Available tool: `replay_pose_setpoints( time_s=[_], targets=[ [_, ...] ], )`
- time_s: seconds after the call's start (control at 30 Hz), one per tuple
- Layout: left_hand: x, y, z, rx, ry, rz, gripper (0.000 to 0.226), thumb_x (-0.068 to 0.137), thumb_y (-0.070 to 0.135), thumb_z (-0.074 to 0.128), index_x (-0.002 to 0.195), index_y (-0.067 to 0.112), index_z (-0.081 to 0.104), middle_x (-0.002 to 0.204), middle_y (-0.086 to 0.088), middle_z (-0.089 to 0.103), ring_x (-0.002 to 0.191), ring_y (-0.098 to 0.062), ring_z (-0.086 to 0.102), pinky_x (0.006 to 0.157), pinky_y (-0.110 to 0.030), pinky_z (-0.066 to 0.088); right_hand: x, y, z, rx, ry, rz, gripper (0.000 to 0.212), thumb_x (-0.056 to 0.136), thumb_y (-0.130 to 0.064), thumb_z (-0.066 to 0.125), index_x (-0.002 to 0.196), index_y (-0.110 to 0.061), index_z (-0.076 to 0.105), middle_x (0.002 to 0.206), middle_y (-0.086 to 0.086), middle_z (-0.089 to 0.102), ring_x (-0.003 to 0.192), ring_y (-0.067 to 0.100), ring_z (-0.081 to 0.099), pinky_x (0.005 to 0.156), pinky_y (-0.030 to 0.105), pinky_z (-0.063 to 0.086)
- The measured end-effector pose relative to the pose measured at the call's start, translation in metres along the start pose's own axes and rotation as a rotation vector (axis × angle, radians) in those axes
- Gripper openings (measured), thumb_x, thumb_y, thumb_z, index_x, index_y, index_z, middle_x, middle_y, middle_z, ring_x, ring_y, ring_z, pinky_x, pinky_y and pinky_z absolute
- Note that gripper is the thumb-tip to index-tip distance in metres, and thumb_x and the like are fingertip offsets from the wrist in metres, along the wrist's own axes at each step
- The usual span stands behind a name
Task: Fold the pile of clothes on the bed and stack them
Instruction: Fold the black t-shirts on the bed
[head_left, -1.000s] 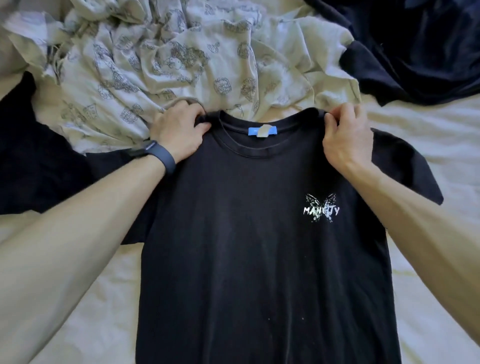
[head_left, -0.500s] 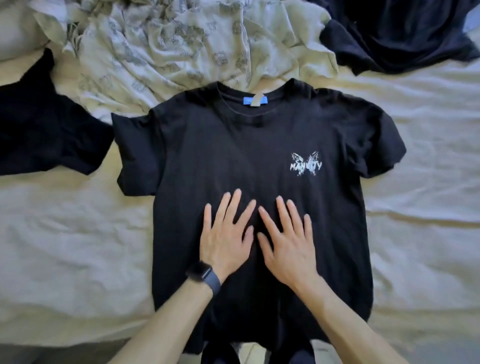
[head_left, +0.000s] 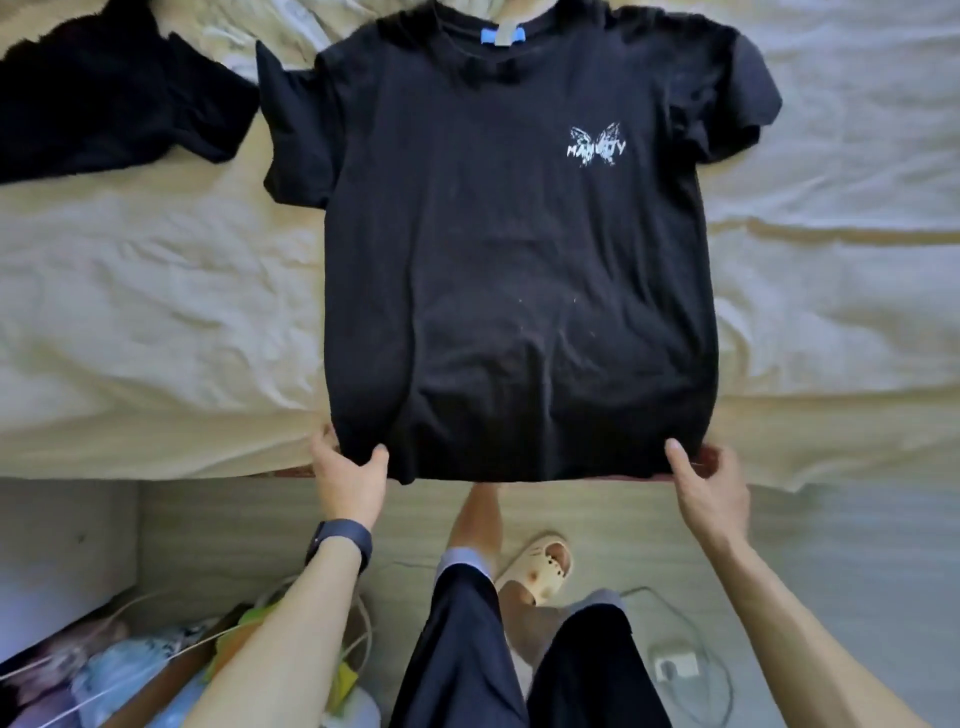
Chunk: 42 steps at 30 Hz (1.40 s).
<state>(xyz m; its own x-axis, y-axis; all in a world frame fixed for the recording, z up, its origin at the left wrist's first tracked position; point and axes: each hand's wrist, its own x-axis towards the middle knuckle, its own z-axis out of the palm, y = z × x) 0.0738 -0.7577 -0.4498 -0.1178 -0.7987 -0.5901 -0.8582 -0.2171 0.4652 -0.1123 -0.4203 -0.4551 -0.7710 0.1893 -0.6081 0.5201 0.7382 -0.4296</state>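
Your left hand and right hand each pinch a hem corner of the black T-shirt, flat on the bed beyond your fingers: seemingly starting its fold, so lift both corners evenly.

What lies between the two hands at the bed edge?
Head view: the bottom hem of the black butterfly-print T-shirt stretches from the left hand to the right hand.

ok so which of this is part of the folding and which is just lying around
Part of the job: black t-shirt, left hand and right hand pinching its hem, other black garment, bed.
Just lying about: white power adapter, cluttered cardboard box.
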Motion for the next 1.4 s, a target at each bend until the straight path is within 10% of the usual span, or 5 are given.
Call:
replay_pose_setpoints(
  time_s=[0.47,0.83,1.0,1.17,1.4],
  targets=[
    [-0.007,-0.052,-0.05,-0.196,-0.019,-0.024,0.008,0.1,0.015,0.06,0.105,0.01,0.063,0.093,-0.005,0.069,0.061,-0.014,0.065,0.055,-0.023,0.053,-0.012,0.041,-0.03,0.406,0.014,0.04,0.018,0.102,-0.03,0.06,0.089,-0.024,0.05,0.099,0.005,0.066,0.066,0.011,0.073,0.065,0.035,0.059],
    [0.006,-0.064,0.001,-0.51,-0.054,-0.362,0.054,0.1,0.026,0.061,0.147,0.009,0.04,0.123,-0.007,0.06,0.098,-0.02,0.068,0.089,-0.037,0.057,0.005,0.044,0.0,0.726,-0.135,0.288,0.036,0.099,-0.031,0.068,0.124,-0.013,0.048,0.1,0.01,0.069,0.087,0.019,0.073,0.08,0.038,0.06],
    [-0.001,-0.064,-0.001,-0.6,0.059,-0.339,0.04,0.099,0.018,0.063,0.137,0.007,0.054,0.111,-0.006,0.067,0.078,-0.014,0.066,0.064,-0.026,0.053,-0.002,0.046,-0.004,0.762,0.05,0.174,0.017,0.102,-0.017,0.062,0.109,-0.009,0.05,0.094,0.01,0.062,0.066,0.011,0.069,0.063,0.023,0.061],
    [-0.005,-0.082,-0.017,-0.345,0.118,-0.248,0.024,0.099,0.017,0.061,0.118,0.001,0.064,0.094,-0.008,0.067,0.069,-0.014,0.063,0.072,-0.032,0.052,-0.018,0.069,-0.002,0.568,0.055,0.161,0.019,0.1,-0.014,0.064,0.111,-0.001,0.054,0.103,0.015,0.063,0.072,0.014,0.07,0.073,0.024,0.062],
    [-0.025,-0.02,-0.008,0.298,0.295,0.098,0.055,0.084,0.012,0.062,0.136,0.008,0.044,0.144,-0.02,0.041,0.129,-0.042,0.04,0.104,-0.047,0.036,-0.024,0.02,-0.007,-0.191,0.125,-0.076,0.052,0.087,-0.011,0.06,0.136,-0.002,0.049,0.14,0.024,0.049,0.13,0.043,0.044,0.112,0.049,0.034]
  ],
)
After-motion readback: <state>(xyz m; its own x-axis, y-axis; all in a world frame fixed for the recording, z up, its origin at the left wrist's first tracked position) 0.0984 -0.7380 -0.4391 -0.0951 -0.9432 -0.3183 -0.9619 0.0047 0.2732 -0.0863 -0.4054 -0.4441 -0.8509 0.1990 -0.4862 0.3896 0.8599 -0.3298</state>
